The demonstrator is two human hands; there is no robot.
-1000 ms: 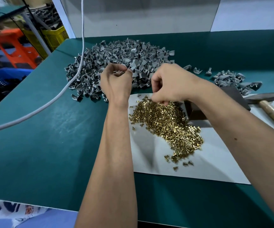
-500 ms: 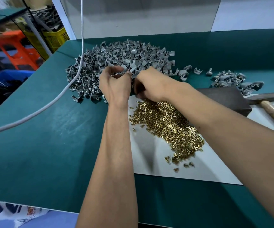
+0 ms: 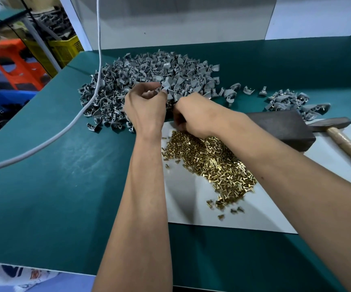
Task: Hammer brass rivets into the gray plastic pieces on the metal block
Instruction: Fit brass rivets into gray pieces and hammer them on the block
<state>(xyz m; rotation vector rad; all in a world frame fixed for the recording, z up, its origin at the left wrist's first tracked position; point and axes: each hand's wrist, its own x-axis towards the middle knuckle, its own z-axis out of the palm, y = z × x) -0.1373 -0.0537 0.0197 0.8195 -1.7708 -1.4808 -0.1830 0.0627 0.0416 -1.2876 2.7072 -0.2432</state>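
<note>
A big heap of gray plastic pieces (image 3: 149, 76) lies at the back of the green table. Brass rivets (image 3: 210, 163) are piled on a white sheet (image 3: 191, 205). My left hand (image 3: 145, 108) holds a gray plastic piece (image 3: 166, 86) with curled fingers at the heap's near edge. Just to its right, my right hand (image 3: 193, 116) has its fingers curled, seemingly pinching a rivet, though the fingertips are hidden. The dark metal block (image 3: 284, 127) lies right of my right wrist, with the hammer (image 3: 338, 131) beside it.
A smaller group of gray pieces (image 3: 290, 100) lies behind the block. A white cable (image 3: 69, 127) hangs across the table's left side. An orange stool (image 3: 12, 62) and a yellow crate (image 3: 63, 49) stand off the left edge.
My right hand left the rivet pile and moved up-left, close to my left hand. The left hand stayed at the heap's edge with its piece.
</note>
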